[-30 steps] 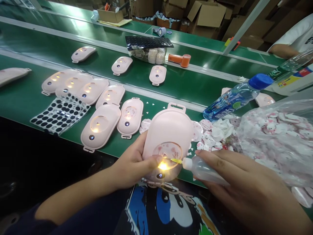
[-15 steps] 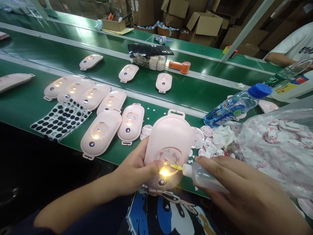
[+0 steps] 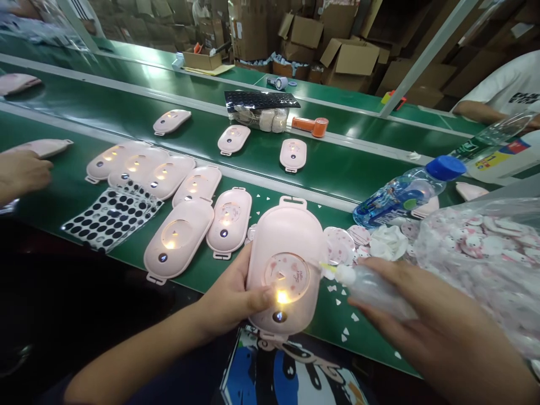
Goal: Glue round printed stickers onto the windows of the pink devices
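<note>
While the left hand (image 3: pixel 230 298) cradles a lit pink case (image 3: pixel 284 270) face-up above the green belt (image 3: pixel 337 169), exposing its round panel (image 3: pixel 287 277), the right hand (image 3: pixel 422 320) grasps a squeeze bottle (image 3: pixel 375 289), its yellow nozzle (image 3: pixel 328 268) just beside the panel.

One held pink case (image 3: pixel 287 236), three plastic bottles (image 3: pixel 373 289), four middle-belt cases (image 3: pixel 234 139)

A pale pink case (image 3: pixel 287 236) beside a black-dotted sheet (image 3: pixel 112 218).

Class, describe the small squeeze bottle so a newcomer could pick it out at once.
Over the green conveyor belt, find the person's right hand. The clear squeeze bottle it holds has a thin yellow nozzle, unlike the blue-capped water bottle nearby.
</note>
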`<state>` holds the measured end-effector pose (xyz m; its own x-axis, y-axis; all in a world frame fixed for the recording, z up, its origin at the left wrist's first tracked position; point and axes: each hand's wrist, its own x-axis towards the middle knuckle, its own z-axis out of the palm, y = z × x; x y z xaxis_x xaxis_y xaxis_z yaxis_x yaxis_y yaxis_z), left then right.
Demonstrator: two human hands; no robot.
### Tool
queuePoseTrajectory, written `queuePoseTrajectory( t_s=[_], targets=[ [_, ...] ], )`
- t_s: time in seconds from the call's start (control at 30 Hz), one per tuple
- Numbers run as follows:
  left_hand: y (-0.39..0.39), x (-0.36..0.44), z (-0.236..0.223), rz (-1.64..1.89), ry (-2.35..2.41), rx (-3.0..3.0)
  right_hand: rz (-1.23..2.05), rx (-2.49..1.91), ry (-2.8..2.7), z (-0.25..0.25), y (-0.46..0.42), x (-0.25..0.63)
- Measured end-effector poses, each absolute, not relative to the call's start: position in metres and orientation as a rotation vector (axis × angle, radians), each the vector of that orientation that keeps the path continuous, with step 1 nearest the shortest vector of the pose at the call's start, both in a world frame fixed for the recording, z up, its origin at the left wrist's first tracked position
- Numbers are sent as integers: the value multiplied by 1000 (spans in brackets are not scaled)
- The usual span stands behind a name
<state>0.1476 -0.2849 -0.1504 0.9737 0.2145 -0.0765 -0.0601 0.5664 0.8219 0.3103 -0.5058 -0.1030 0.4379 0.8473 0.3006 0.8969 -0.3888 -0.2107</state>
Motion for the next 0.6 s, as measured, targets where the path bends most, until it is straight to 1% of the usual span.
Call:
queuePoseTrajectory(
  t_s=[0.13,0.3,0.5,0.6],
  targets=[
    [-284,148,-150,222,118,904,-170,-2273,-1255,-118,-477,325],
    [-286,146,-146,272,112,865,98,-2157,-1009,-144,-422,336],
    [-288,138,-146,344,150,906,280,-2113,-1059,-183,-368,350],
    [-287,134,-142,362,190,964,270,-2125,-1083,-189,-367,351]
  ],
)
